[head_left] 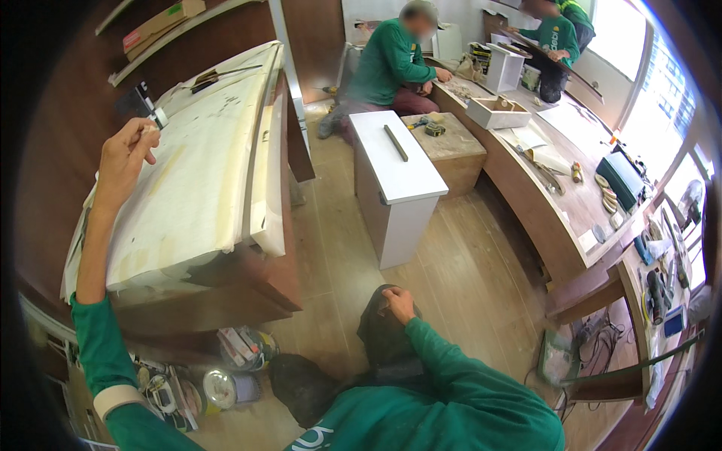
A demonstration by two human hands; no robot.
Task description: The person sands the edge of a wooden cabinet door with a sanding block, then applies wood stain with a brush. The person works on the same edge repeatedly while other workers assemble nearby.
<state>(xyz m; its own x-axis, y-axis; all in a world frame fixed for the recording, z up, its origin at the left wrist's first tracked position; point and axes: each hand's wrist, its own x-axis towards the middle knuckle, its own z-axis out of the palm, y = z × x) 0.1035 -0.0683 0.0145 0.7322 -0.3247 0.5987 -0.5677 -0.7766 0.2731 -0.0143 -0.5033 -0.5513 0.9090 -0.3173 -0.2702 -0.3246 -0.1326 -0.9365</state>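
Observation:
My left hand (pixel 124 161) is raised over the paper-covered cabinet top (pixel 177 192) at the left, its fingers curled on something small and pale that I cannot make out, close to a dark item with a white round fitting (pixel 158 116). My right hand (pixel 398 304) rests at my knee in dark trousers (pixel 380 334), fingers curled; whether they hold anything is hidden. Ahead of me stands a white cabinet (pixel 402 233) with a narrow olive strip (pixel 395 140) lying on its top.
A co-worker (pixel 387 64) sits beyond the white cabinet; another (pixel 538 41) works farther back. A curved workbench (pixel 549 225) with tools runs along the right. Cans (pixel 222 387) and cables (pixel 602 346) lie on the floor. A wooden box (pixel 459 165) stands behind the white cabinet.

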